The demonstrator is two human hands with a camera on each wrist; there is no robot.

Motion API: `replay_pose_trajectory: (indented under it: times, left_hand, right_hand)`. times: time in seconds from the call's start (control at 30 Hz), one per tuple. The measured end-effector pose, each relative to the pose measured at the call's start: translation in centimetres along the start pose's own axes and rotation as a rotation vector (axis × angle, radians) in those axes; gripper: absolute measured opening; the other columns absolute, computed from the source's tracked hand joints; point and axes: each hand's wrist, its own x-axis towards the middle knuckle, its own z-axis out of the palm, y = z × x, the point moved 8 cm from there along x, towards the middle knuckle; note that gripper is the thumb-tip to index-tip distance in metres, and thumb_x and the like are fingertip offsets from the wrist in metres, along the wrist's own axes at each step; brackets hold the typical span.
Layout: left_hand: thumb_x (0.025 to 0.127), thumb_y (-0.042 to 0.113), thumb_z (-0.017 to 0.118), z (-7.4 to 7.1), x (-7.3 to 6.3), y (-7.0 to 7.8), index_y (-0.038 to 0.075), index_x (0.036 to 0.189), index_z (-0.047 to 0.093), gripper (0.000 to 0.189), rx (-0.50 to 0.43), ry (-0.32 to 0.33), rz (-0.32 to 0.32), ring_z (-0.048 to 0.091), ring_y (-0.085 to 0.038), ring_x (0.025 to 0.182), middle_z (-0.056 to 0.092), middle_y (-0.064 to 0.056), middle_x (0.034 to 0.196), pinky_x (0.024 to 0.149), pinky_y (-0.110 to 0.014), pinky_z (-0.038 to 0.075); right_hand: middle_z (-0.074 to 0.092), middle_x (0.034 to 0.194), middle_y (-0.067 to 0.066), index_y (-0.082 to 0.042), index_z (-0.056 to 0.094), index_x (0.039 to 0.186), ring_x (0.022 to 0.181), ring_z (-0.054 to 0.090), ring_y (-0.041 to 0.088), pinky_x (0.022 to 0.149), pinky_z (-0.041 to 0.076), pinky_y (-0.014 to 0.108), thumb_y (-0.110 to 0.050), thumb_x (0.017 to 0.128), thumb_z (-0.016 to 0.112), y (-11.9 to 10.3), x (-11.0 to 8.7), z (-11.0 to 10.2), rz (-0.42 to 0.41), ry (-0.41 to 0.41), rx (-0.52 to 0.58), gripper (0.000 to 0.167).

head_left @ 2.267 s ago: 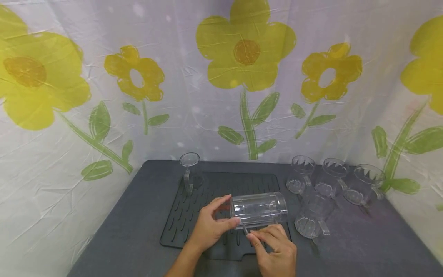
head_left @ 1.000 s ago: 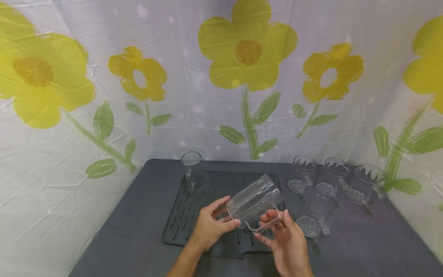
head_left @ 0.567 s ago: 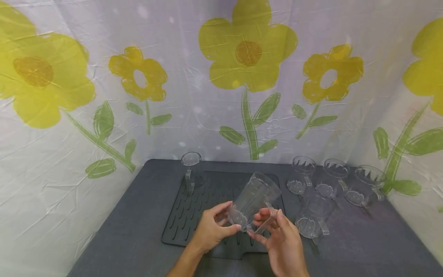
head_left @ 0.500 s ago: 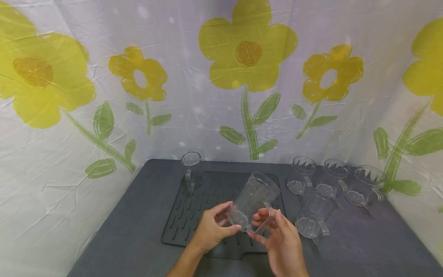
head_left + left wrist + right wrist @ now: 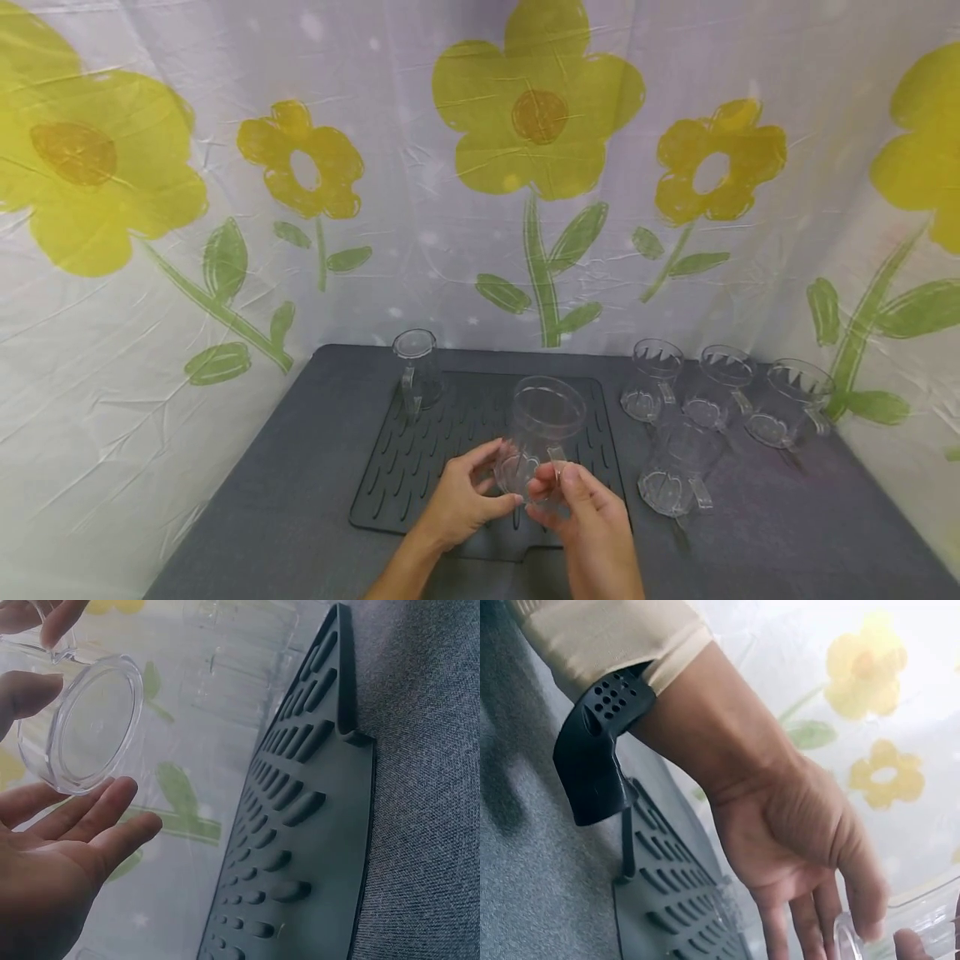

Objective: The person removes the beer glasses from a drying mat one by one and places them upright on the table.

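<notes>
A clear plastic mug (image 5: 547,408) is held over the dark ridged drying mat (image 5: 487,546), mouth up. Around its lower body my left hand (image 5: 459,500) grips with thumb and fingers spread to either side. My right hand (image 5: 588,512) pinches the handle (image 5: 557,458) between thumb and fingers. In the left wrist view the round mug base (image 5: 101,724) sits between thumb and fingers, well above the mat. Only part of the handle (image 5: 846,937) shows at the bottom of the right wrist view, by the right thumb.
Another clear mug (image 5: 420,375) stands upside down at the mat's back left corner. Several upright mugs, among them a near one (image 5: 671,492), stand on the grey table (image 5: 277,500) to the right. A flowered curtain (image 5: 420,208) closes off the back and sides.
The mug has turned from lying sideways to mouth up. My right hand has shifted its hold on the handle and lately moved left; my left hand stays at the base.
</notes>
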Motion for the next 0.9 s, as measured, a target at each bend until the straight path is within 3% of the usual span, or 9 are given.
replay_pose_trajectory:
  times: [0.13, 0.3, 0.6, 0.9]
  left_hand:
    - [0.079, 0.0, 0.076, 0.0, -0.1, 0.0, -0.013, 0.141, 0.036, 0.074, 0.022, -0.014, -0.001, 0.042, -0.037, 0.129, 0.047, -0.023, 0.138, 0.104, -0.052, 0.034]
    - [0.079, -0.002, 0.075, 0.0, 0.0, -0.1, -0.011, 0.14, 0.039, 0.072, 0.01, -0.023, 0.0, 0.046, -0.035, 0.126, 0.048, -0.022, 0.136, 0.104, -0.047, 0.038]
    - [0.079, 0.0, 0.077, -0.3, 0.2, 0.0, -0.006, 0.141, 0.042, 0.072, 0.033, -0.024, 0.015, 0.048, -0.034, 0.125, 0.05, -0.021, 0.135, 0.099, -0.034, 0.045]
    - [0.08, 0.004, 0.078, -1.3, -0.4, 0.5, -0.003, 0.145, 0.038, 0.077, 0.071, -0.001, 0.024, 0.047, -0.037, 0.124, 0.044, -0.019, 0.142, 0.1, -0.04, 0.044]
  right_hand:
    - [0.061, 0.097, 0.013, 0.013, 0.058, 0.108, 0.098, 0.058, 0.025, 0.087, 0.051, 0.045, -0.021, 0.104, 0.046, 0.2, -0.1, 0.2, 0.008, 0.023, -0.044, 0.037]
    - [0.063, 0.09, 0.011, 0.012, 0.061, 0.102, 0.09, 0.063, 0.022, 0.084, 0.054, 0.039, -0.016, 0.102, 0.052, 0.4, -0.2, 0.3, -0.015, 0.053, -0.079, 0.029]
    - [0.062, 0.079, 0.007, 0.022, 0.056, 0.093, 0.079, 0.063, 0.017, 0.077, 0.057, 0.034, -0.005, 0.097, 0.057, 0.1, -0.3, 0.5, -0.106, 0.092, -0.108, 0.027]
    - [0.062, 0.076, 0.007, 0.018, 0.058, 0.086, 0.077, 0.062, 0.018, 0.073, 0.054, 0.028, 0.002, 0.096, 0.056, -1.3, -0.5, 0.5, -0.224, 0.093, -0.152, 0.019]
